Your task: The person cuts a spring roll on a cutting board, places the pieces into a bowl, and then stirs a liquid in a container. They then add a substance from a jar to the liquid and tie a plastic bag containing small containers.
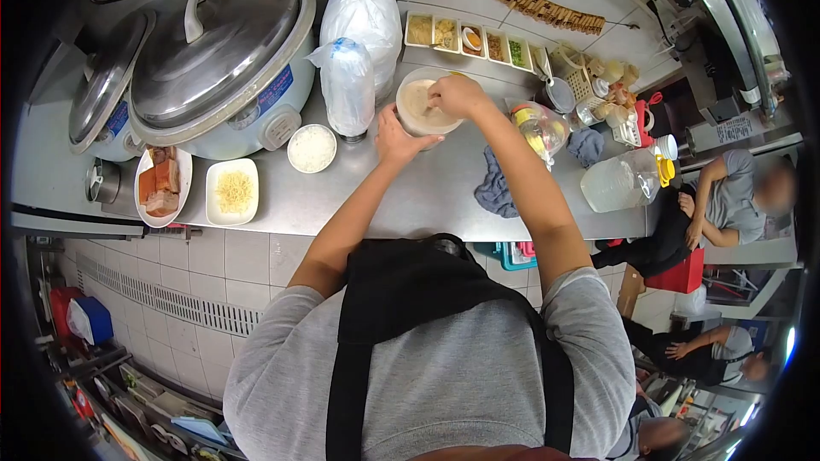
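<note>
My left hand (397, 138) is wrapped round the side of a round plastic tub (434, 131) on the steel counter. The tub holds a pale brown, creamy-looking content. Over its top, my right hand (458, 96) reaches in with fingers pinched together; whatever they grip is hidden. A bowl of white rice (313, 148) stands to the left of the tub. Further left are a square white dish (212, 196) of pale yellow shreds and an oval dish (185, 177) with slabs of browned meat.
Two large lidded cookers (224, 51) fill the back left, beside wrapped plastic bags (363, 17). A row of topping containers (471, 41) lines the wall. Grey cloths (497, 186) and a big plastic jug (619, 181) sit at right. Other people (726, 196) are beyond the counter's right end.
</note>
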### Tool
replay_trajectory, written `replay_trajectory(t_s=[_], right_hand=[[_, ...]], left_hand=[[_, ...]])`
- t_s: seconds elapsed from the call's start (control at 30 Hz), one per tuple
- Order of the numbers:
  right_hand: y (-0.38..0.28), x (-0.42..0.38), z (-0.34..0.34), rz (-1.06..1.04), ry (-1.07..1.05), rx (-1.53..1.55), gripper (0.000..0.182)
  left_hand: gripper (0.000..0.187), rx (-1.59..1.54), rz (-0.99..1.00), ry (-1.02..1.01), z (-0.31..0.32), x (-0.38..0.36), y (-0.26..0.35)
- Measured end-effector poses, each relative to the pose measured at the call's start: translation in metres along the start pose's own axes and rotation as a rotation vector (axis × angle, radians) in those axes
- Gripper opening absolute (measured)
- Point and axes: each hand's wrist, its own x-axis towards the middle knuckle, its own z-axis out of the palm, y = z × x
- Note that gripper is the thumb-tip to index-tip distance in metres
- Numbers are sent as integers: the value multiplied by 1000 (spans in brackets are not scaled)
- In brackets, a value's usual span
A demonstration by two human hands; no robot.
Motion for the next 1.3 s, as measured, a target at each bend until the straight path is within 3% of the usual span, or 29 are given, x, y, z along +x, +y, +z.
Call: replay_trajectory(t_s=[0.07,0.1,0.17,0.3,0.4,0.47,0.6,0.67,0.7,0.77,0.9,0.97,1.1,1.17,1.3], right_hand=[[-3,6,10,4,205,49,16],[-1,9,13,4,205,49,16],[5,16,14,-31,293,-233,15],[21,9,-3,-1,180,-387,17],[25,3,-13,113,18,-326,17],[27,1,-12,-7,-92,-97,15],[15,8,1,-22,15,66,16],[12,7,7,108,220,-6,17],[14,8,8,106,219,-6,17],[18,8,6,180,195,-290,18],[11,1,-4,206,94,-358,17],[4,-1,-10,146,-84,-249,15],[-1,-2,-17,15,-69,-26,15],[-3,-2,-15,-60,130,-58,13],[6,4,0,-122,222,-248,12]], left_hand=[[111,-7,-11,-8,-1,-1,1],[111,-7,-11,-8,-1,-1,2],[111,10,-27,-16,-1,-1,2],[111,-14,-27,10,2,0,-3],[111,-17,-37,8,4,1,-5],[112,-30,-13,14,4,1,-6],[110,-33,14,13,2,1,-4],[110,-39,-4,15,2,1,-4],[110,-38,-5,17,2,1,-5],[110,-43,-3,21,3,1,-5],[109,-27,-16,23,4,1,-5],[109,-48,-2,28,3,1,-6],[109,-55,-3,11,2,2,-5],[110,-66,20,29,1,0,-4],[110,-21,12,-1,-1,0,0]])
